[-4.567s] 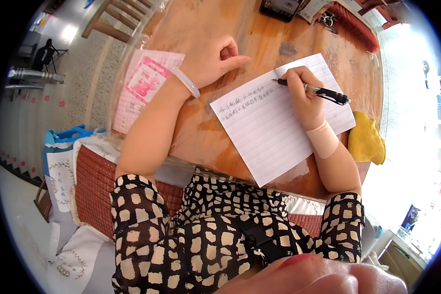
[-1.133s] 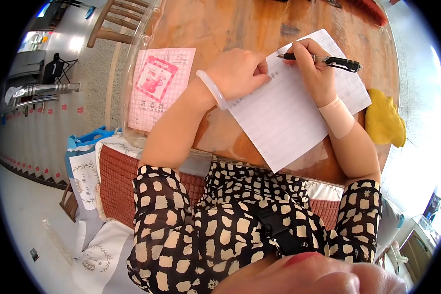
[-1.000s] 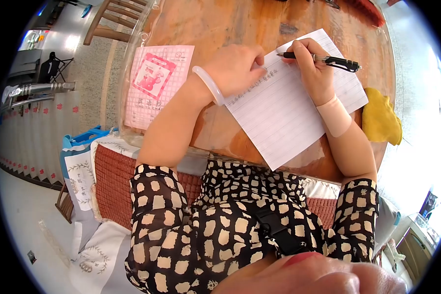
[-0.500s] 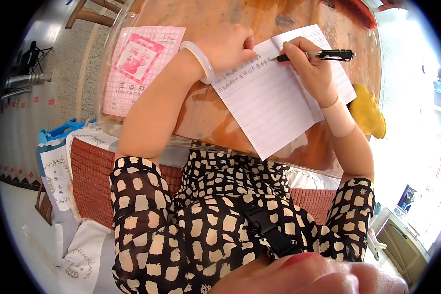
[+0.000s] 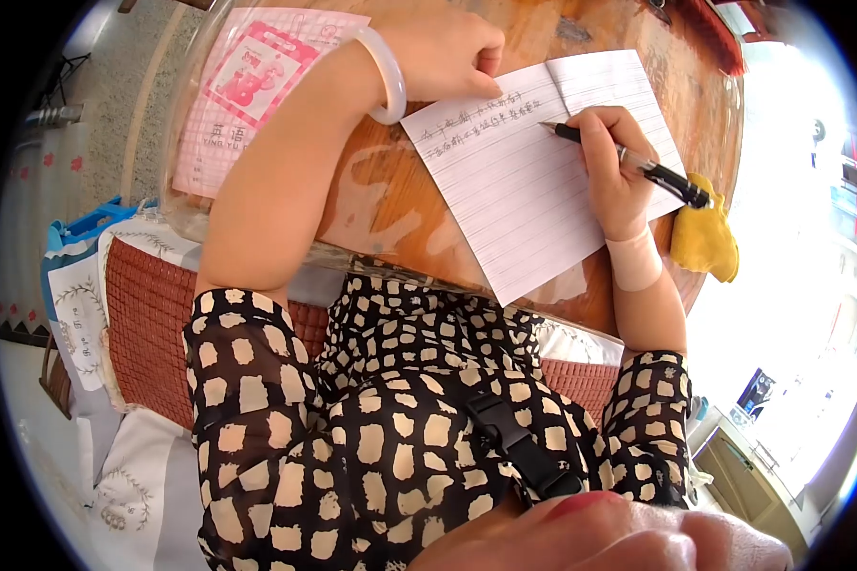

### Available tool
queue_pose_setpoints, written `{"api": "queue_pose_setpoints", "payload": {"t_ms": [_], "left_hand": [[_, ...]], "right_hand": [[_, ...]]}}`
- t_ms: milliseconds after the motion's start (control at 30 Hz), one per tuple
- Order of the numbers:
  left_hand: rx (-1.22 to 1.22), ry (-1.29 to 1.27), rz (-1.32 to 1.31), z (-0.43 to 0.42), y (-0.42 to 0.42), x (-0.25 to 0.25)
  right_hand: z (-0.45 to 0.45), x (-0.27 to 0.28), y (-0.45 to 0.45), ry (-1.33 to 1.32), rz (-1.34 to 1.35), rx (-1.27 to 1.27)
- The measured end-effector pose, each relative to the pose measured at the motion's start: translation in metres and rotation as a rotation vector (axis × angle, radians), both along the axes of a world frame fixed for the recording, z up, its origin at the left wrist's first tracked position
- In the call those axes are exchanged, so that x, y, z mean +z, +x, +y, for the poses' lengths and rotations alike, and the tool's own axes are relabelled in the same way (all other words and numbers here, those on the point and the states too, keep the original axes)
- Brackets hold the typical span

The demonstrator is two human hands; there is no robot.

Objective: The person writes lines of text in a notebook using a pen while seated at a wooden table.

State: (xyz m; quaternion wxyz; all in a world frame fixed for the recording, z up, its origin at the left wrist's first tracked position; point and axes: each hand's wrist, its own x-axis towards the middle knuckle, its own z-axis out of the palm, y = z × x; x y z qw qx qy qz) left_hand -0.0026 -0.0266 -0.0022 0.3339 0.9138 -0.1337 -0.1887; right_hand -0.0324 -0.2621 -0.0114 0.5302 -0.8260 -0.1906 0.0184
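Note:
A black and clear pen (image 5: 665,179) is held in my right hand (image 5: 619,171), fingers closed around its lower part. Its tip points at a sheet of lined white paper (image 5: 533,209), just below the end of the second handwritten line; whether it touches I cannot tell. My left hand (image 5: 457,52) is curled shut by the sheet's upper left edge, with nothing visible in it. On my left wrist is a pale bangle (image 5: 390,81). A pink exercise book (image 5: 257,86) lies beyond my left forearm.
Everything rests on a wooden table (image 5: 381,205) with a clear cover. A yellow cloth (image 5: 705,233) hangs at its right edge. Red fabric (image 5: 709,38) is at the far right corner. I sit on a seat with a brown woven mat (image 5: 148,324).
My right hand has drawn back from the end of the second line, and the pen now slants down to the right. The view has shifted slightly. My left hand stays by the sheet.

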Motion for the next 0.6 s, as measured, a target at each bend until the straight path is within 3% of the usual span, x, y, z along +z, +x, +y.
{"api": "queue_pose_setpoints", "payload": {"t_ms": [100,200,400,600], "left_hand": [[-0.221,-0.037,-0.126,0.021,0.008,0.003],[-0.14,-0.047,0.058,0.019,0.015,-0.008],[-0.183,-0.051,-0.027,0.019,0.015,-0.005],[-0.183,-0.06,0.042,0.02,0.014,0.002]], "right_hand": [[0.001,0.003,-0.007,-0.066,-0.094,0.067],[0.008,0.003,-0.011,-0.076,-0.283,0.199],[0.018,0.005,-0.009,-0.146,-0.475,0.622],[0.019,0.005,-0.007,-0.169,-0.469,0.658]]}}
